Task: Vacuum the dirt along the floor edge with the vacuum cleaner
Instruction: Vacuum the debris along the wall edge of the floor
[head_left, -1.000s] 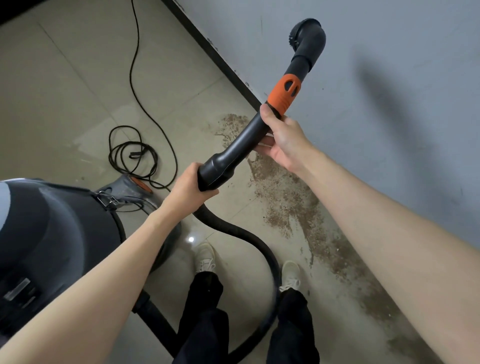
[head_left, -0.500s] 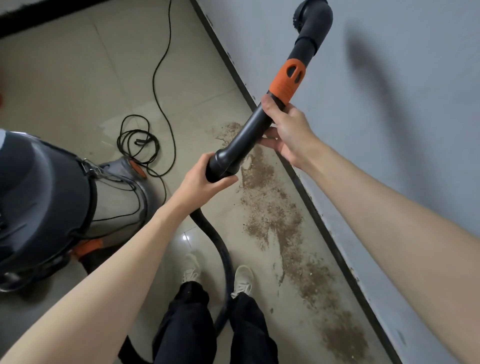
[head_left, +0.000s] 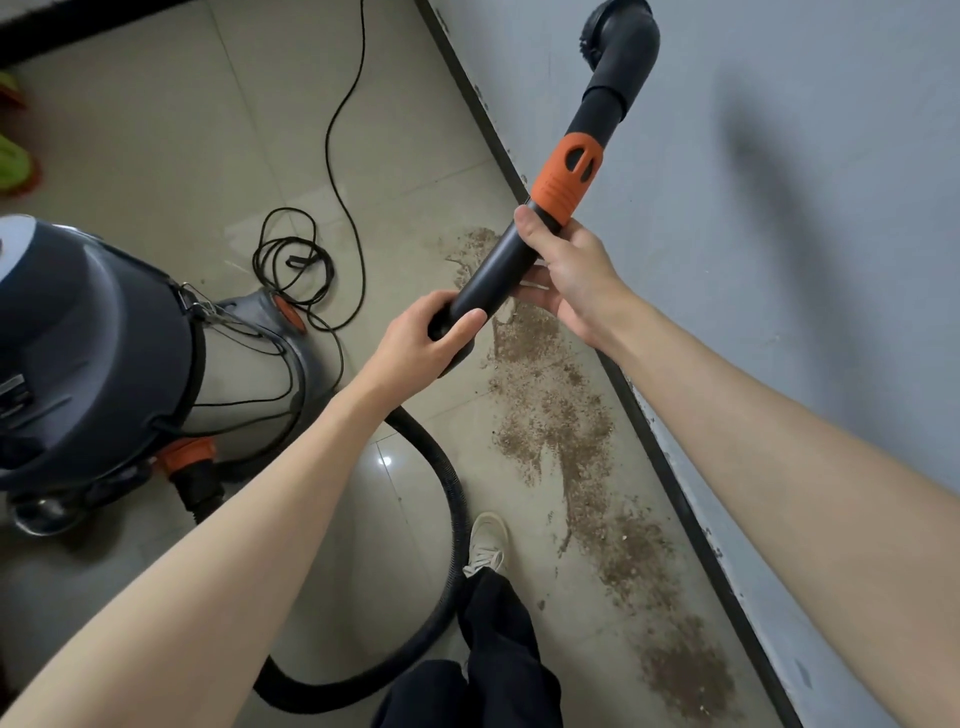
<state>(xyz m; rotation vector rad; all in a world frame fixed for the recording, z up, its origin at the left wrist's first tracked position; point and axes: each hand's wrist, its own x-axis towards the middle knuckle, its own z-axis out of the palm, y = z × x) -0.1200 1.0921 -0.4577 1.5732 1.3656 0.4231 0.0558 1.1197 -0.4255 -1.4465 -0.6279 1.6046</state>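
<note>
Since the earlier frame the wand (head_left: 498, 270) had swung closer. Left hand (head_left: 421, 340) gripped its hose end, right hand (head_left: 563, 270) its shaft; the nozzle (head_left: 621, 47) was raised. Dirt (head_left: 561, 415) lay below the grips, untouched: lowering came next.

Left hand (head_left: 421, 338) grips, fingers curled; right hand (head_left: 569, 275) likewise, arms outstretched.

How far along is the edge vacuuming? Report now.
Done: nothing visible; the dirt lies thick along the baseboard. In hand: left hand and right hand grip the wand, its nozzle raised against the wall. Left: lower it and vacuum the whole strip.
</note>
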